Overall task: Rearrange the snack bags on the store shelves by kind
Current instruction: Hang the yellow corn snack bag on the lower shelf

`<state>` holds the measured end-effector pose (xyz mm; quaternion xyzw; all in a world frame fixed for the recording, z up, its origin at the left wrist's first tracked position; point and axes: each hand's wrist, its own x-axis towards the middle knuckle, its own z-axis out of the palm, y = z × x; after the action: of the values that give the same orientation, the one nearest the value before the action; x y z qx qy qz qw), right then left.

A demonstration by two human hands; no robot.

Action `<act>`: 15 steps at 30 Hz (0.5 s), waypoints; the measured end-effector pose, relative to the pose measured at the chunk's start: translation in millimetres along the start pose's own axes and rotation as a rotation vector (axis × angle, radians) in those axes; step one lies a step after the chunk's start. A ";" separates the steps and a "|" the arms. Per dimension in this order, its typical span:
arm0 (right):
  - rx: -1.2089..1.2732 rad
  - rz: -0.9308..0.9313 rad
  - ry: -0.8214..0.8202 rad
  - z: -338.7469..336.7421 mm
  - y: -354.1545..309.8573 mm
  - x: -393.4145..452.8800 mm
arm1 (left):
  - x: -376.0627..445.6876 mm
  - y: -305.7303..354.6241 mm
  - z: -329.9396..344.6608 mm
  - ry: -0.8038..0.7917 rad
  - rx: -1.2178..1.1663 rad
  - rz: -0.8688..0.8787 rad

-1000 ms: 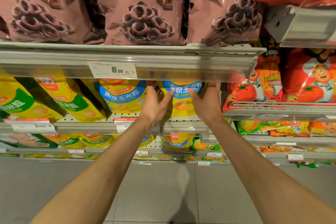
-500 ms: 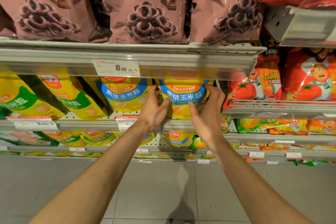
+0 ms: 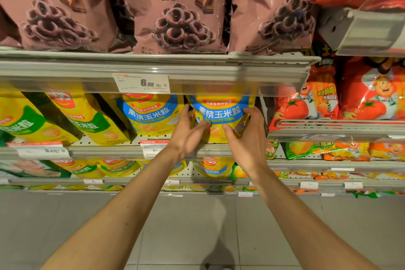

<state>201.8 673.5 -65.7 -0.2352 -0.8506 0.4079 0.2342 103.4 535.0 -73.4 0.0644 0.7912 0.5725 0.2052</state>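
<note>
Both hands [image 3: 219, 136] grip a glossy, crinkled yellow-and-blue corn bag [image 3: 221, 112].

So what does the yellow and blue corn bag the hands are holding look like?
The baked corn bag is a shiny, plastic-looking yellow pouch with a blue band carrying white Chinese characters and the words "THE BAKED CORN". It stands upright on the middle shelf, its top hidden behind the shelf rail above. A matching bag stands just left of it. The left hand grips its left edge, and the right hand grips its right edge.
</note>
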 end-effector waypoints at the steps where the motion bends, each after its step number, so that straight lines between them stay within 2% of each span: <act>1: 0.008 0.006 0.004 1.7 0.6 1.0 | 0.7 1.6 1.0 0.003 0.002 0.012; 15: -0.221 -0.089 0.013 20.1 24.9 3.0 | -2.0 -2.4 7.1 0.058 0.079 0.161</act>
<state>192.9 677.3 -96.3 -0.2241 -0.8985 0.2994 0.2302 108.4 539.8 -77.0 0.1192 0.8109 0.5573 0.1331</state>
